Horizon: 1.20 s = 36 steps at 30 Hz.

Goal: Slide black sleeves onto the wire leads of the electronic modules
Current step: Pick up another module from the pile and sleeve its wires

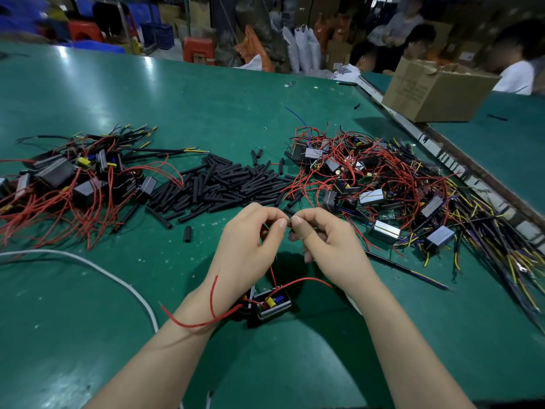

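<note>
L hand (253, 240) & R hand (321, 240) meet fingertip to fingertip at frame centre, both pinching sth small & dark between them; looks like a black sleeve on a lead, too small to be sure. Module (271, 305) hangs/sits just below the wrists at 6 o'clock, its red leads (206, 320) looping over L wrist. Loose sleeve pile (224, 184) at 11 o'clock of hands. Sleeved modules heap (73, 178) at 9 o'clock; unsleeved heap (383, 184) at 2 o'clock. Cardboard box (436, 93) far at 1 o'clock. White cable (88, 265) at 8 o'clock on green table (147, 90).
</note>
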{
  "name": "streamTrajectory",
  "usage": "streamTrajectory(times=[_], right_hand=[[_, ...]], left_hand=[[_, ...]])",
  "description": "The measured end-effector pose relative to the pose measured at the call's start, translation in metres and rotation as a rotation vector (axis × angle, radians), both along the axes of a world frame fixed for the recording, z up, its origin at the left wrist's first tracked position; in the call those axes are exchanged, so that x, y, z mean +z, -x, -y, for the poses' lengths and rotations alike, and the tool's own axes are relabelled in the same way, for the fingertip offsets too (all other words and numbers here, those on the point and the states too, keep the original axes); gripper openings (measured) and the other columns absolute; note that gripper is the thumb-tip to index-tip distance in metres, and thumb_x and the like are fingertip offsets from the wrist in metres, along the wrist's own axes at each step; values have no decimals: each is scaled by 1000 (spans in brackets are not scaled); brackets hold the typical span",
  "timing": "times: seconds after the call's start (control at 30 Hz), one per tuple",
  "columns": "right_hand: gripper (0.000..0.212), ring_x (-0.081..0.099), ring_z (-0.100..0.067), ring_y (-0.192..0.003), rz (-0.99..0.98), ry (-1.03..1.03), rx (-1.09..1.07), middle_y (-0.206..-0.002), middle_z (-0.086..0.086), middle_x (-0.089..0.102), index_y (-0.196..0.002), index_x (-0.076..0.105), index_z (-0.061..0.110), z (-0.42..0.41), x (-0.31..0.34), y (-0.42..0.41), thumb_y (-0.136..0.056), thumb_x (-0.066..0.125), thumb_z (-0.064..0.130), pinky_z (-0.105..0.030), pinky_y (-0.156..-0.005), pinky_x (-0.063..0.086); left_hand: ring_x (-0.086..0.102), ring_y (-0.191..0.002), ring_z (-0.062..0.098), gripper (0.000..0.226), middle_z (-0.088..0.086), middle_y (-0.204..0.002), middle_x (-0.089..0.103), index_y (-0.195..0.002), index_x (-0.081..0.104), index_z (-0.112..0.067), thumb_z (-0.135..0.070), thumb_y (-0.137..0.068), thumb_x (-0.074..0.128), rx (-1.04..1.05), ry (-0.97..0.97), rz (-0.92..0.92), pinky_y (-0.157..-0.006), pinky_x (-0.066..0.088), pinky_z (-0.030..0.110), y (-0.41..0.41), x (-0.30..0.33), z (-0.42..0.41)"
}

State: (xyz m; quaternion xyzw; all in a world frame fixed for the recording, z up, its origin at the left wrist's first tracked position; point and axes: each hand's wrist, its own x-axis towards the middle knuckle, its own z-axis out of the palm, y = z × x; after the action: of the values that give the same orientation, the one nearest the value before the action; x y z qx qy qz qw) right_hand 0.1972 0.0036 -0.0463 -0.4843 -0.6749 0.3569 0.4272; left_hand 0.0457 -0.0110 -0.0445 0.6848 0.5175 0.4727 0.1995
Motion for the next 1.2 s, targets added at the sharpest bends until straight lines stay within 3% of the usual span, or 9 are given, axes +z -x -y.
streamTrajectory(times=[0.13,0.27,0.43,0.63,0.8,0.87,1.0,1.1,1.2], right_hand=[[6,58,-8,-55,-47,-54,18,-78,8,68,-93,62,29,0,0,-3,-93,61,23,-23,-59,51],[5,58,1,-74,235,-419,-108,-85,17,65,-95,67,20,1,-4,-1,-91,64,19,-17,-69,46],[20,64,-13,-83,306,-545,-109,-95,3,69,-105,72,10,4,-6,4,-93,58,18,-35,-70,53],[20,63,-14,-82,283,-475,-124,-95,5,67,-105,72,15,5,-6,6,-92,61,24,-40,-66,52],[16,60,-12,-77,315,-476,-159,-93,10,64,-102,72,19,6,-7,6,-92,60,25,-40,-57,51],[15,60,-12,-77,352,-495,-173,-94,11,64,-100,71,21,6,-7,5,-91,60,27,-39,-53,51],[13,59,-8,-75,437,-594,-238,-90,12,65,-95,71,23,7,-4,5,-89,61,28,-27,-50,46],[11,58,-6,-73,465,-643,-270,-88,12,66,-92,72,22,8,-2,6,-89,63,26,-22,-48,40],[9,58,-9,-71,484,-664,-264,-86,10,66,-90,72,21,8,-2,6,-88,64,24,-24,-46,42]], left_hand=[[50,-72,-3,10,-16,-80,56,-90,67,-19,-16,-92,58,14,81,90,-66,36,10,1,1,0],[53,-67,6,12,-11,-76,60,-86,65,-26,-19,-92,58,7,221,234,-66,45,24,-1,2,-1],[55,-58,4,14,-1,-72,65,-83,65,-27,-20,-91,59,20,300,354,-69,50,31,-1,4,-1],[53,-68,-4,8,-17,-75,59,-86,70,-20,-16,-89,63,141,18,79,-62,37,7,-3,0,2],[63,-70,5,13,-16,-71,64,-82,67,-31,-21,-89,64,110,84,155,-68,47,17,-2,-1,2],[63,-64,0,16,-15,-65,65,-79,66,-35,-22,-89,65,80,137,195,-66,47,15,-1,0,2],[63,-61,-1,12,-10,-67,69,-80,68,-32,-22,-87,66,30,183,266,-67,49,16,1,0,3],[60,-67,-2,15,-12,-73,67,-87,65,-33,-18,-88,66,17,128,225,-69,48,15,0,0,2],[55,-82,1,20,-12,-90,59,-105,67,-27,-15,-89,63,5,6,36,-74,38,5,1,1,1]])
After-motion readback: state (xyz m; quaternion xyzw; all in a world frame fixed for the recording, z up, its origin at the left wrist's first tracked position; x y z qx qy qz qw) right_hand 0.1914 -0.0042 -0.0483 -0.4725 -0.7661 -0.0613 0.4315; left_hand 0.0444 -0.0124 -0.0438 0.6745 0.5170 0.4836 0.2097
